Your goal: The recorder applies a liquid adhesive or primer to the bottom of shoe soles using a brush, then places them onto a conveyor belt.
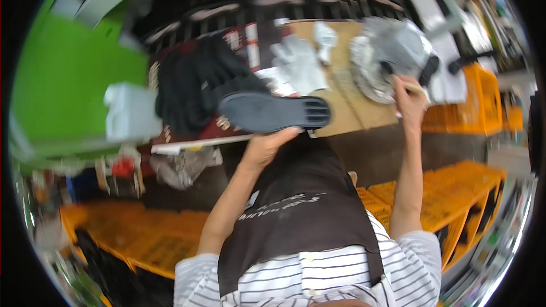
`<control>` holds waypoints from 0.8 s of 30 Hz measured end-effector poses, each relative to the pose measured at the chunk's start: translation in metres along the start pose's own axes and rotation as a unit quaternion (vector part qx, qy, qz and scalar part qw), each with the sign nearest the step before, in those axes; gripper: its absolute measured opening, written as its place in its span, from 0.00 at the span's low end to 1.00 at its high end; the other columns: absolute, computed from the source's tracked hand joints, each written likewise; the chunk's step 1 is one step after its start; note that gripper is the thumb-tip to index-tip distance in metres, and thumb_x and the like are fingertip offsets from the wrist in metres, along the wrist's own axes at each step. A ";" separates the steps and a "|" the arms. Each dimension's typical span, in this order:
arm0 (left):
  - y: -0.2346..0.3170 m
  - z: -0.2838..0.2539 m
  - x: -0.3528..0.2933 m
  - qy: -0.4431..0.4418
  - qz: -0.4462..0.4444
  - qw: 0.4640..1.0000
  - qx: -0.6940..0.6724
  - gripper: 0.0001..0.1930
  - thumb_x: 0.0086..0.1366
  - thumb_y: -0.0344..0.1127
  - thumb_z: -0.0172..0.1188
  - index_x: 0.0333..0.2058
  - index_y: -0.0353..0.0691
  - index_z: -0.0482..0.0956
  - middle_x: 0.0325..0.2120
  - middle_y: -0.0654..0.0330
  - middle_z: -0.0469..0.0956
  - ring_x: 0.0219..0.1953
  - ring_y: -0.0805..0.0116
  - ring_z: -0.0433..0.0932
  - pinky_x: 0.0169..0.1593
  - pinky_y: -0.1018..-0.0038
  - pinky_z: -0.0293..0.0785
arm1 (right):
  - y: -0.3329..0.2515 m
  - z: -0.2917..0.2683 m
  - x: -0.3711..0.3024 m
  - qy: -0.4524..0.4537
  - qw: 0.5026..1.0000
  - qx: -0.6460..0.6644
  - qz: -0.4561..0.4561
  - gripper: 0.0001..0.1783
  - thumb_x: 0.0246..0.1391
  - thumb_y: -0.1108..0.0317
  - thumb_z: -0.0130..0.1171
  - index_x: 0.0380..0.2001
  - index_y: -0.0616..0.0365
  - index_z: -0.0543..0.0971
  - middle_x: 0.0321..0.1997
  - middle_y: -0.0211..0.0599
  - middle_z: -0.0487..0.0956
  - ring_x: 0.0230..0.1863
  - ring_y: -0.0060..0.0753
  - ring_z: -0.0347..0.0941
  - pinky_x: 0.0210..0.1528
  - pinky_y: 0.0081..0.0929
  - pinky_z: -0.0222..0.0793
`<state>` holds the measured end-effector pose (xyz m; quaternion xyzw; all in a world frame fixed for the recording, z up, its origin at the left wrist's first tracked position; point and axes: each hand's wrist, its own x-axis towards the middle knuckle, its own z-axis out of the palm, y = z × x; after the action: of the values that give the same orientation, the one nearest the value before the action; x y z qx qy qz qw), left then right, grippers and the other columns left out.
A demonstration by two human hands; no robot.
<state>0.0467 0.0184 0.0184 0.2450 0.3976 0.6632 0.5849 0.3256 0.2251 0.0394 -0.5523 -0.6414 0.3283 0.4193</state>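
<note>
A dark grey shoe sole (267,112) lies across my left hand (266,146), which grips it from the near side with the thumb along its edge. The sole's ribbed end points right. My right hand (410,101) is closed around a thin tan stick-like thing (414,87), perhaps a brush handle; its tip is blurred. That hand is at the near right edge of a round basin covered in crinkled clear plastic or foil (367,71). A grey container (406,48) sits in the basin. Beyond the sole lies a white work glove (298,62).
Black gloves or cloths (199,82) are piled on the bench's left, beside a white plastic jug (132,112). A pale spoon-shaped thing (325,40) lies on the cardboard (347,99). Orange crates (460,105) stand at right, with more orange crates (153,233) near me.
</note>
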 end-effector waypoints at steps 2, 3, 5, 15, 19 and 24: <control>0.002 0.010 -0.001 -0.014 -0.012 0.999 0.037 0.25 0.57 0.22 0.63 0.54 0.35 0.70 0.51 0.60 0.73 0.52 0.73 0.70 0.57 0.74 0.66 | 0.003 -0.007 -0.010 -0.012 0.999 -0.010 0.031 0.11 0.55 0.65 0.64 0.32 0.64 0.80 0.23 0.28 0.76 0.22 0.15 0.70 0.23 0.14 0.67; -0.002 0.008 -0.002 -0.024 0.008 0.999 0.028 0.26 0.57 0.22 0.63 0.55 0.35 0.69 0.51 0.60 0.73 0.53 0.73 0.70 0.57 0.74 0.66 | 0.010 -0.005 -0.012 -0.002 1.000 -0.024 0.003 0.10 0.56 0.65 0.62 0.32 0.63 0.80 0.22 0.30 0.76 0.20 0.16 0.70 0.22 0.15 0.67; -0.012 0.015 -0.003 -0.036 0.043 0.998 -0.016 0.27 0.58 0.23 0.63 0.57 0.35 0.67 0.53 0.61 0.72 0.53 0.73 0.70 0.58 0.74 0.65 | -0.006 -0.004 -0.014 -0.003 1.000 0.003 0.023 0.10 0.57 0.66 0.61 0.31 0.63 0.80 0.22 0.32 0.77 0.19 0.17 0.70 0.20 0.14 0.66; -0.014 0.015 0.009 -0.037 0.021 0.999 0.030 0.32 0.55 0.20 0.62 0.59 0.36 0.62 0.57 0.55 0.67 0.58 0.66 0.66 0.63 0.69 0.60 | -0.009 -0.003 -0.008 0.029 0.998 0.051 0.023 0.07 0.56 0.68 0.63 0.31 0.61 0.79 0.23 0.27 0.76 0.21 0.16 0.71 0.23 0.13 0.69; -0.001 0.019 0.021 -0.027 0.039 0.998 0.036 0.34 0.54 0.19 0.60 0.60 0.37 0.60 0.61 0.50 0.64 0.62 0.62 0.63 0.67 0.64 0.55 | 0.003 0.009 -0.009 0.039 0.996 0.064 -0.039 0.05 0.54 0.71 0.64 0.31 0.62 0.80 0.23 0.27 0.78 0.20 0.13 0.71 0.22 0.13 0.66; 0.007 0.021 0.036 -0.006 0.095 0.990 0.101 0.33 0.56 0.20 0.61 0.61 0.36 0.60 0.55 0.58 0.69 0.54 0.72 0.69 0.59 0.73 0.64 | -0.004 0.001 -0.026 0.048 0.997 0.014 -0.064 0.04 0.53 0.73 0.64 0.29 0.62 0.80 0.21 0.27 0.77 0.19 0.13 0.70 0.22 0.13 0.65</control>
<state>0.0524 0.0582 0.0312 0.3436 0.4341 0.6703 0.4942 0.3242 0.1985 0.0378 -0.5194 -0.6498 0.2827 0.4776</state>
